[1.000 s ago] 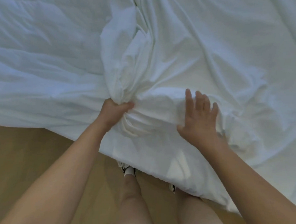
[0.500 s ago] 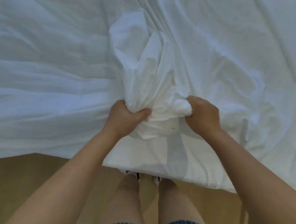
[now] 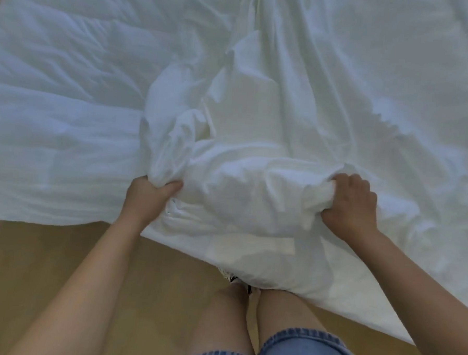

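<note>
The white sheet (image 3: 243, 188) lies spread out on the wood floor (image 3: 46, 262). A fat bunch of it sits close to its front edge. The left hand (image 3: 147, 197) squeezes one end of the bunch, thumb on top. The right hand (image 3: 350, 208) is curled tight round the other end. I think both hands grab the cloth like this to pull the bunch wide, so the sheet can go flat. The front edge runs on a slant and covers the feet below the bare legs (image 3: 228, 312). Bare floor shows to the left and around the legs, so there is room to step back. Ahead, the sheet fills everything up to the top and the right side.
</note>
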Motion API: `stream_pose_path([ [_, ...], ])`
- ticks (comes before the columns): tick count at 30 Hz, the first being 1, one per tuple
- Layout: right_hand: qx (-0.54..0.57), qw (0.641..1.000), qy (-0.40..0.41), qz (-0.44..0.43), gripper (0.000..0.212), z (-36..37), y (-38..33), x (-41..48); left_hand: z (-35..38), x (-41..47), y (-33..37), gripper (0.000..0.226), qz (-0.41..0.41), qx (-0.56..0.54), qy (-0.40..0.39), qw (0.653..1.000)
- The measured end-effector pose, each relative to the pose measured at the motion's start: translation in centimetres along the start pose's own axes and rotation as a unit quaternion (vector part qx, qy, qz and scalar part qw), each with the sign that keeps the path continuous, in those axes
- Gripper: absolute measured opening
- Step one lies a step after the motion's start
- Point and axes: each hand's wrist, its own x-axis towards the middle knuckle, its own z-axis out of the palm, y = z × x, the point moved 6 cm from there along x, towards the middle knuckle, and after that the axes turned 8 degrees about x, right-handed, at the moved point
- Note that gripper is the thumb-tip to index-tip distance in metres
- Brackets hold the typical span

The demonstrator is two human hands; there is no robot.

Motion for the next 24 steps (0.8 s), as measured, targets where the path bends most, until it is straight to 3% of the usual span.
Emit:
stream_pose_path([
  [3, 0.032, 0.983, -0.01, -0.18, 0.1, 1.3, -7.8, -1.4, 0.2, 0.5, -0.8, 0.028, -0.018, -0.066, -0.019, 0.997],
  [6, -0.003, 0.958, -0.091, -0.273, 0.106, 4.5, -17.0, -1.7, 0.1, 0.6, -1.3, 0.014, -0.013, -0.122, -0.068, 0.99],
  [8, -0.065, 0.957, -0.113, -0.258, 0.091, 6.7, -22.0, -0.5, -0.3, 1.4, -1.5, 0.013, 0.0, -0.143, -0.095, 0.985],
  [10, -0.095, 0.964, -0.106, -0.223, 0.055, 7.8, -24.7, 1.6, -0.5, 2.3, -2.0, 0.013, 0.005, -0.161, -0.117, 0.98],
  [13, -0.06, 0.979, -0.088, -0.173, 0.022, 7.8, -25.0, 3.6, -0.9, 3.5, -3.2, 0.012, 0.004, -0.169, -0.168, 0.971],
  [19, -0.02, 0.991, 0.073, -0.113, 0.025, 1.2, -24.0, 2.8, -10.5, 7.6, -3.0, 0.015, 0.097, -0.132, -0.154, 0.974],
  [21, -0.021, 0.99, 0.097, -0.096, 0.021, -0.2, -23.8, 2.0, -15.9, 9.5, -4.3, 0.016, 0.084, -0.114, -0.105, 0.984],
  [24, -0.007, 0.995, 0.084, -0.05, 0.016, 0.7, -23.7, 0.6, -25.3, 12.9, -8.9, 0.02, 0.018, -0.108, 0.026, 0.994],
])
